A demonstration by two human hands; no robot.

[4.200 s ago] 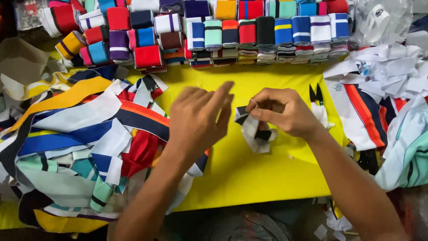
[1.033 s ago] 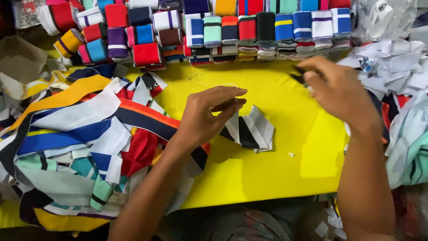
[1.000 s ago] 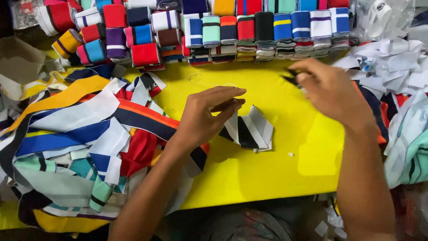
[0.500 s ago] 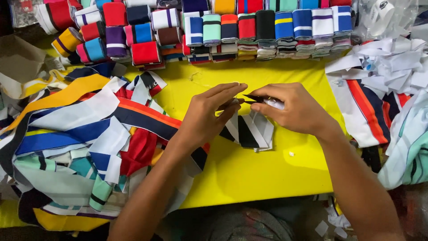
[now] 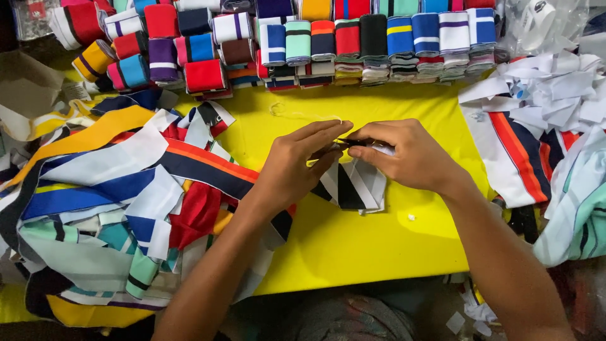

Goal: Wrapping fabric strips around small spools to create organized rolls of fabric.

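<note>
Pinched between left hand point(image 5: 297, 165) and right hand point(image 5: 407, 155): one small dark tool point(image 5: 351, 143), mostly hidden. Beneath, on yellow table point(image 5: 353, 252), one folded black-and-white striped fabric piece point(image 5: 352, 187), partly covered. Two hands, both grasping.

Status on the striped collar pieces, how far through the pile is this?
Done, by the look of it: a long row of folded striped bundles lines the far edge of the yellow table. In hand: the left hand and right hand meet over one black-and-white striped piece, the right pinching a small dark tool. Left: a big loose heap of striped strips at the left, so plenty seems unprocessed.
</note>
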